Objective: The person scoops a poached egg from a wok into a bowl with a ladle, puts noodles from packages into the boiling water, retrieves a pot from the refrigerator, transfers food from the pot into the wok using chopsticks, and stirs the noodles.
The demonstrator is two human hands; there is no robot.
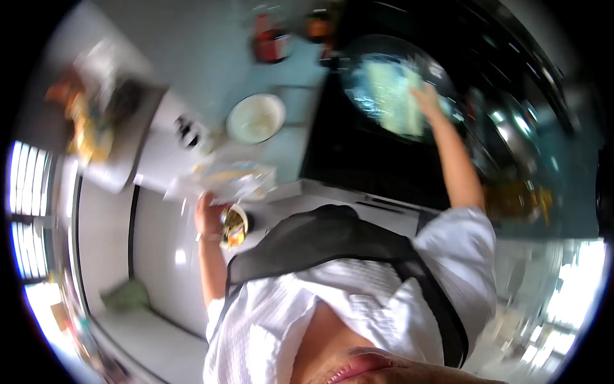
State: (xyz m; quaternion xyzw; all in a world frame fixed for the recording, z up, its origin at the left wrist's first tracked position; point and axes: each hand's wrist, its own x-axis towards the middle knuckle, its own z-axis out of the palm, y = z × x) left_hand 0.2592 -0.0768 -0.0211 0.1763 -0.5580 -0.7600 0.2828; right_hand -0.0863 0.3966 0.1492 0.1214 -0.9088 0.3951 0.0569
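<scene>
My right hand (pixel 427 101) reaches over a dark round pan (pixel 358 96) on the black stovetop. Pale, yellowish-green long pieces (pixel 390 96) lie in the pan beside my fingers, which are blurred; whether they hold one cannot be made out. On the left, my left hand (pixel 206 214) is closed on a clear plastic bag (pixel 240 181) with something pale in it, at the counter's front edge. Just below that hand stands a bin (pixel 235 227) with scraps inside. A white bowl (pixel 256 119) sits on the counter behind the bag.
Red-labelled containers (pixel 271 41) stand at the counter's back, with a dark jar (pixel 318 25) near the stove. Right of the stove are shiny metal vessels (pixel 511 128) and a bottle of yellow liquid (pixel 518 200). Yellow and clear bags (pixel 89 128) lie far left.
</scene>
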